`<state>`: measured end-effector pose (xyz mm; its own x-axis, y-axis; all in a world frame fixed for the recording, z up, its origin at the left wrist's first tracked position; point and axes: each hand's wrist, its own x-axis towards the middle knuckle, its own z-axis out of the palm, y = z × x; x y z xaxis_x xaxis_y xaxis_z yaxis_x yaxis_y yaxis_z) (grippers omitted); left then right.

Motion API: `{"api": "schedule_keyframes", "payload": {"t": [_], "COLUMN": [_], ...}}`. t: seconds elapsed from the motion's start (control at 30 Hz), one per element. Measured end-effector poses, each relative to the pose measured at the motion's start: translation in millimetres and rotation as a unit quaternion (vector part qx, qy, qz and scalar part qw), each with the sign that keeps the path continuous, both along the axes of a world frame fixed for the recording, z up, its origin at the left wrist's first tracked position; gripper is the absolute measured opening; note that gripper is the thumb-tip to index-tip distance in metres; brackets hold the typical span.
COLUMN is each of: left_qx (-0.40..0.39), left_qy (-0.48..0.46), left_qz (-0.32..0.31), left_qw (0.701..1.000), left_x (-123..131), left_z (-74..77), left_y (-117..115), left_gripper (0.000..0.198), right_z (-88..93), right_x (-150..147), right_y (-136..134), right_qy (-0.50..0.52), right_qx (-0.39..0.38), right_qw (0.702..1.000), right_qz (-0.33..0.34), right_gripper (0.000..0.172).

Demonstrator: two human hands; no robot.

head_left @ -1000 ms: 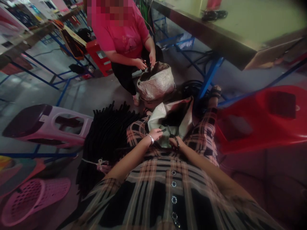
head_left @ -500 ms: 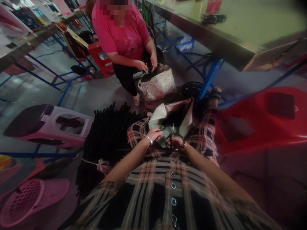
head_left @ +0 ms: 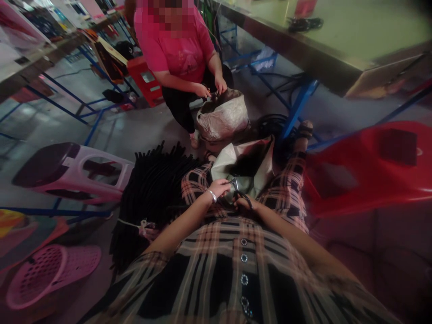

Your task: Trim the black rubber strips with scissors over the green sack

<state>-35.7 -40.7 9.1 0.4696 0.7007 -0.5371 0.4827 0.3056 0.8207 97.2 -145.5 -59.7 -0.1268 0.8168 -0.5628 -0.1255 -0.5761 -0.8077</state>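
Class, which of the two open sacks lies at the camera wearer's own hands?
The pale green sack, just beyond the wearer's right hand; the mottled grey sack stands farther off, under a co-worker's hand.

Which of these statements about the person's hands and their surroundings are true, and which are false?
1. The right hand holds scissors by the finger loops. True.
2. A bracelet circles the left wrist. True.
3. The bundle of black strips lies on the person's right. False: it lies on their left.
4. The co-worker has both hands in their lap. False: both hands are at the mouth of a pale sack.
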Motion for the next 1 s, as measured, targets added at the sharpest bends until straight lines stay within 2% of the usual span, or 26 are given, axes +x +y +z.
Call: {"api": "schedule_keyframes", "payload": {"t": [0.3,0.47,0.57,0.67,0.77,0.9,1.0], "left_qx": [0.046,0.083,0.087,0.074,0.080,0.165,0.182], "left_qy": [0.030,0.040,0.049,0.056,0.053,0.083,0.099], "left_qz": [-0.042,-0.052,-0.055,-0.060,-0.067,-0.085,-0.100], "left_qw": [0.998,0.994,0.993,0.994,0.993,0.979,0.973], "left_x": [4.0,6.8,9.3,11.8,9.6,-5.8,-17.8], "left_z": [-0.9,-2.8,-2.6,-2.3,-3.1,-6.1,-9.9], "left_y": [-2.1,0.2,1.6,2.8,6.1,15.2,19.1], "left_gripper": [0.019,0.018,0.020,0.025,0.030,0.031,0.034], "right_z": [9.2,21.3,19.5,12.5,8.5,11.4,13.1], "right_x": [11.8,16.8,20.3,21.8,22.1,23.9,24.5], "right_y": [2.2,2.1,2.0,2.4,2.5,2.5,3.9], "right_qy": [-0.124,-0.208,-0.249,-0.271,-0.261,-0.239,-0.212], "right_qx": [0.026,0.076,0.099,0.116,0.113,0.112,0.064], "right_qw": [0.989,0.969,0.955,0.948,0.955,0.964,0.975], "right_qz": [0.075,0.112,0.130,0.119,0.083,0.039,0.010], "right_gripper": [0.024,0.015,0.017,0.020,0.020,0.022,0.021]}}
